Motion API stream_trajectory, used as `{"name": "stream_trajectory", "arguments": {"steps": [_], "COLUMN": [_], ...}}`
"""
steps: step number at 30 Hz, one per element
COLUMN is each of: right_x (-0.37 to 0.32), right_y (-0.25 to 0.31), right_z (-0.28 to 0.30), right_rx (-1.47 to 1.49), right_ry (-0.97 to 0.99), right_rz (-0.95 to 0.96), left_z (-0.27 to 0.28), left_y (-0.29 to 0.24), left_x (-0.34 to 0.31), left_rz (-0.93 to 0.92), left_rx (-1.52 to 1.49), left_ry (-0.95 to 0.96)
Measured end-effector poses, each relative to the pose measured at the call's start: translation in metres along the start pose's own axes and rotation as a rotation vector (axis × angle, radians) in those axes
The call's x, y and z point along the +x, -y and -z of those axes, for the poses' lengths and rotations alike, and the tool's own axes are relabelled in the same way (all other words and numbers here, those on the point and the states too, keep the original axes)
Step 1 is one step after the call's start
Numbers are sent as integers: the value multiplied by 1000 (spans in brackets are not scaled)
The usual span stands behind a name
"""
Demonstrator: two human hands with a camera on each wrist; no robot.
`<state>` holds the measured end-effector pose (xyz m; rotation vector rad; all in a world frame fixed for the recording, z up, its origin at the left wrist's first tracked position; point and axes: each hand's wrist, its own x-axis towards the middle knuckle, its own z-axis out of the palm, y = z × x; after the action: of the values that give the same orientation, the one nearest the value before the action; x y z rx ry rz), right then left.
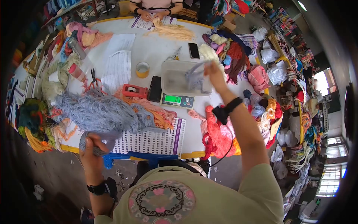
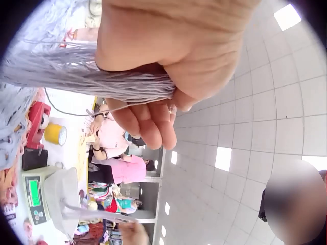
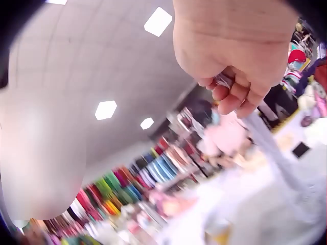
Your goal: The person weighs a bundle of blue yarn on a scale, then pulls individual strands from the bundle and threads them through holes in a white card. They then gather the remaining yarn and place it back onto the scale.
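Observation:
In the head view the left hand (image 1: 93, 155) grips a bundle of grey-blue yarn (image 1: 97, 143) at the table's near left edge; in the left wrist view its strands (image 2: 127, 84) run through the curled hand (image 2: 173, 51). A large grey-blue yarn heap (image 1: 97, 112) lies just beyond. At the right, the right hand (image 1: 215, 74) pinches pale lilac yarn (image 1: 195, 76), which hangs into a clear plastic tub (image 1: 171, 80). The right wrist view shows that hand (image 3: 235, 56) curled round the lilac strand (image 3: 273, 148). Under the tub sits a scale (image 1: 177, 100) with a lit green display.
A black phone (image 1: 154, 89), a red tape dispenser (image 1: 135, 91) and a yellow tape roll (image 1: 142, 70) lie left of the tub. Red yarn (image 1: 216, 130) is near the right front, beside a punched card sheet (image 1: 149, 143). Another person's hands (image 1: 153, 15) work across the table.

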<state>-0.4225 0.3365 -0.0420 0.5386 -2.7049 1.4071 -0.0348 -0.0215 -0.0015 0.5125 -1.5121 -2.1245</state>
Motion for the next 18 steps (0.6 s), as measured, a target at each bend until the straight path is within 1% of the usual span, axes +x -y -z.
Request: {"name": "stream_trajectory", "arguments": {"steps": [1, 2, 3, 4, 5, 6, 8, 9, 10, 11, 12, 13, 14, 15, 16, 17, 18], "right_x": [-21, -44, -64, -84, -100, -114, -141, -148, -153, -159, -163, -169, -175, -180, -185, -189, -193], "right_y": [-16, -29, -38, -43, -46, -46, -46, -45, -44, -43, -37, -29, -20, -15, -14, -14, -10], "right_z": [-19, -33, -42, -51, -58, -61, -62, -62, -62, -61, -59, -59, -58, -59, -59, -61, -62], "right_rx": [-361, -524, -607, -585, -612, -609, -478, -462, -459, -430, -401, -398, -370, -343, -343, -366, -390], "right_ry": [25, 61, 151, 159, 230, 235, 226, 286, 289, 197, 106, 106, 143, 179, 179, 223, 266], "right_rz": [76, 137, 143, 149, 80, 78, 157, 47, 45, 93, 142, 141, 108, 76, 76, 100, 125], "left_z": [-4, -9, -23, -23, -21, -21, -24, -24, -25, -28, -36, -44, -49, -54, -57, -58, -58], "left_y": [-1, -2, -5, -4, -1, 2, 8, 10, 11, 13, 16, 18, 20, 20, 22, 23, 25], "left_x": [-3, -6, -11, -12, -14, -15, -16, -16, -16, -15, -15, -14, -14, -15, -15, -15, -15], "left_rz": [56, 113, 163, 164, 191, 221, 228, 253, 278, 280, 312, 343, 343, 386, 430, 472, 471], "left_rx": [-7, -13, -1, 4, 21, 36, 16, 17, 18, 21, -23, -67, -64, -55, -46, -32, -32], "left_ry": [30, 60, -35, -41, -16, 11, 18, 26, 33, 32, 70, 109, 108, 135, 160, 161, 160]}}
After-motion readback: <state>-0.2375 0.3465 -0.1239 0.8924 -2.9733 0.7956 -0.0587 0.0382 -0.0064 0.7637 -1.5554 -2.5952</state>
